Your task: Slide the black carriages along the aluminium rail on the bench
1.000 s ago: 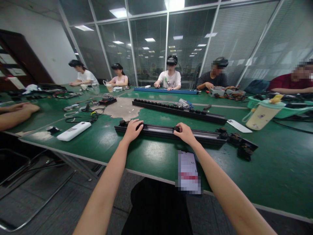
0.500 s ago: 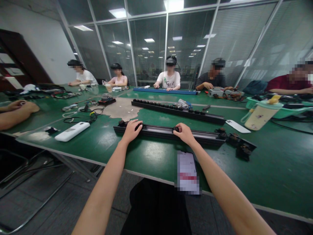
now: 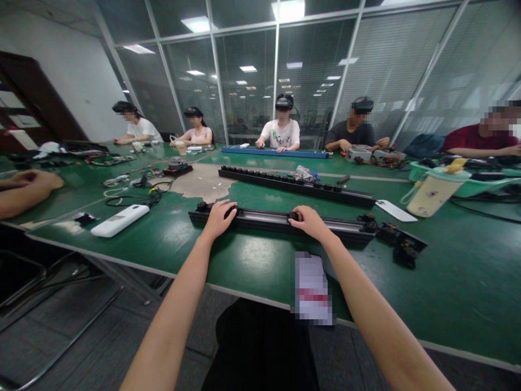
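A long black channel-shaped rail [image 3: 264,218] lies across the table in front of me, with a pale metallic strip along its inside. My left hand [image 3: 220,219] is closed over its left part, its fingers bent around a small black block [image 3: 233,210] that is partly hidden. Farther right, my right hand [image 3: 310,221] pinches a similar black block [image 3: 293,216] seated in the channel. Another dark block [image 3: 202,206] sits at the rail's left end, and more blocks [image 3: 367,219] are at its right end. Loose black blocks [image 3: 402,252] lie just beyond that end.
Behind is a second black rail [image 3: 350,195] carrying several blocks. A phone [image 3: 313,288] lies near the front edge, a white power bank [image 3: 120,221] to the left. A white phone [image 3: 395,210] and a cup [image 3: 437,193] stand right. Co-workers sit around the table.
My right wrist has turned slightly outward, while its fingers stay at the same block. My left hand and the rail look unmoved.
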### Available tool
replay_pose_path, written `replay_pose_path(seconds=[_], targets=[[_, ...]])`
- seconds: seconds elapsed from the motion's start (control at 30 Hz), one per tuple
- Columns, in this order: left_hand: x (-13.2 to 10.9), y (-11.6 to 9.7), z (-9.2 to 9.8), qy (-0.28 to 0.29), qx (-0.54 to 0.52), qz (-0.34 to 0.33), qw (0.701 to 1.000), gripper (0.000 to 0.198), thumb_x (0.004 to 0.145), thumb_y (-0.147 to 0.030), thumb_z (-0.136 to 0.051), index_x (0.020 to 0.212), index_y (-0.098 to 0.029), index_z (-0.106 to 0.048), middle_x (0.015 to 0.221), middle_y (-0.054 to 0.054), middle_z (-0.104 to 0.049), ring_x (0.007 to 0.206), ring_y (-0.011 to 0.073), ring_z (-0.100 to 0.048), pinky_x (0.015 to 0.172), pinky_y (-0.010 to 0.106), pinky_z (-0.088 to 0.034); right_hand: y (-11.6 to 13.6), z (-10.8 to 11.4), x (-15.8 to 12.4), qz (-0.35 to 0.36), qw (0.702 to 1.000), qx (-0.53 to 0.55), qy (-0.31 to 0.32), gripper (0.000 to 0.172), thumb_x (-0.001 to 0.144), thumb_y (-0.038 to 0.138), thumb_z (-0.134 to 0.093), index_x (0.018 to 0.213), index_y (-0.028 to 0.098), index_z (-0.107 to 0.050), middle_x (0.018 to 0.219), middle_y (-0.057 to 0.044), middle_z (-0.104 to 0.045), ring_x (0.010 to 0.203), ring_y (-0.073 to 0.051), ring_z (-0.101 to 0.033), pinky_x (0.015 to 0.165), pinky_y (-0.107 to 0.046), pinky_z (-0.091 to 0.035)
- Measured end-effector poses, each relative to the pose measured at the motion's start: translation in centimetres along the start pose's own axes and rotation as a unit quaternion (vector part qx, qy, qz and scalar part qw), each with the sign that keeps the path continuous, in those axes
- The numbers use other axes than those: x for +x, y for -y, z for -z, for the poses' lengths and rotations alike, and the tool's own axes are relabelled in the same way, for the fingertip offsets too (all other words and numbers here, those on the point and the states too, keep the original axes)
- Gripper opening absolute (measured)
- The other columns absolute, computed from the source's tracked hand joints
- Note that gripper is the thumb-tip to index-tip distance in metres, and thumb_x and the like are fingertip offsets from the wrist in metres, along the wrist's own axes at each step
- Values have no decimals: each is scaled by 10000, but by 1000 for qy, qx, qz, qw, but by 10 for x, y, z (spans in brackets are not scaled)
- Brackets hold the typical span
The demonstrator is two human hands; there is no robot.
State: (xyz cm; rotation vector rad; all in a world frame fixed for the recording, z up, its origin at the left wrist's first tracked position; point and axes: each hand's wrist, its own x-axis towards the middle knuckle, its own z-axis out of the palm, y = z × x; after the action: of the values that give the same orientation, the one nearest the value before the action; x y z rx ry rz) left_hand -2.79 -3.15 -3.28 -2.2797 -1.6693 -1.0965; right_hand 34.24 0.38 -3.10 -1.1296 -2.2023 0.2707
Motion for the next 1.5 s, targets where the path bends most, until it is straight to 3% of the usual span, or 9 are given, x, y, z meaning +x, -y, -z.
replay_pose_path(seconds=[0.1,0.23,0.67,1.0,1.5], targets=[[0,1,-1,0,2,-1,1000,408,1016,-436,-452,1252,-220,-707,1314,93,-716,1366,280,-545,1207,517,-383,-9,7,-1,-9,1000,-4,1,247,855,447,-716,964,226,-699,884,-40,-594,889,-227,-561,769,-335,-366],[1,3,-2,-3,-1,-6,1000,411,1013,-437,-453,1247,-214,-708,1305,94,-721,1368,280,-544,1212,508,-377,-20,9,-1,-45,997,55,21,345,817,515,-758,1034,248,-734,859,-14,-573,814,-201,-556,747,-326,-385],[1,1,-1,-4,-3,1,1000,424,1009,-451,-445,1245,-216,-707,1311,97,-717,1371,281,-539,1215,516,-372,-19,12,-2,-108,981,160,-2,423,653,545,-827,894,209,-738,806,-13,-584,761,-192,-526,713,-336,-419],[1,-1,0,2,-6,8,1000,412,1007,-449,-444,1245,-240,-706,1305,78,-720,1379,278,-530,1218,531,-365,-22,4,-2,-62,996,56,-1,257,789,459,-736,881,231,-660,841,-16,-618,815,-205,-559,746,-336,-405],[1,0,0,2,-6,2,1000,419,1007,-451,-446,1240,-219,-705,1305,91,-719,1368,276,-540,1214,508,-370,-16,8,-6,-31,999,20,13,362,878,591,-672,912,231,-649,852,-37,-652,867,-227,-574,778,-350,-386]])
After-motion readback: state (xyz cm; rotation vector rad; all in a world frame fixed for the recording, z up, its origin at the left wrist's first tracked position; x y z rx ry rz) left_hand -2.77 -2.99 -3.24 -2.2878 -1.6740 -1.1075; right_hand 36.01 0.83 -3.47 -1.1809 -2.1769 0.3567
